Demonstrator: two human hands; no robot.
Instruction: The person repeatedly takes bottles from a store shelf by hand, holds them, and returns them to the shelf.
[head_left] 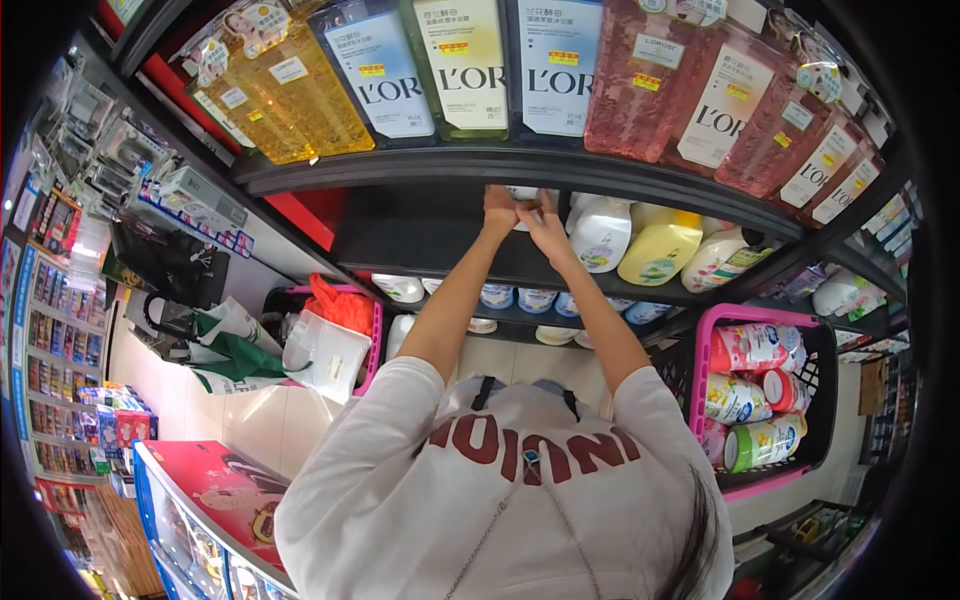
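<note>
Both my arms reach onto the black middle shelf [400, 235]. My left hand [500, 212] and my right hand [542, 222] meet near the shelf's back, around a pale item [522, 192] mostly hidden by the fingers and the upper shelf edge. The fingers of both hands are bent against it. Just right of my right hand stands a white bottle [600, 235], then a yellow bottle [660, 245] and another white bottle [718, 258]. Bare black shelf surface shows to the left of my hands.
Above, the upper shelf [450, 163] holds several large pump bottles. More bottles [535, 299] stand on the lower shelf. A pink-rimmed basket [703, 345] with several containers is at right; another basket [377, 345] with a red bag is at left. A red-topped display case [225, 490] stands at lower left.
</note>
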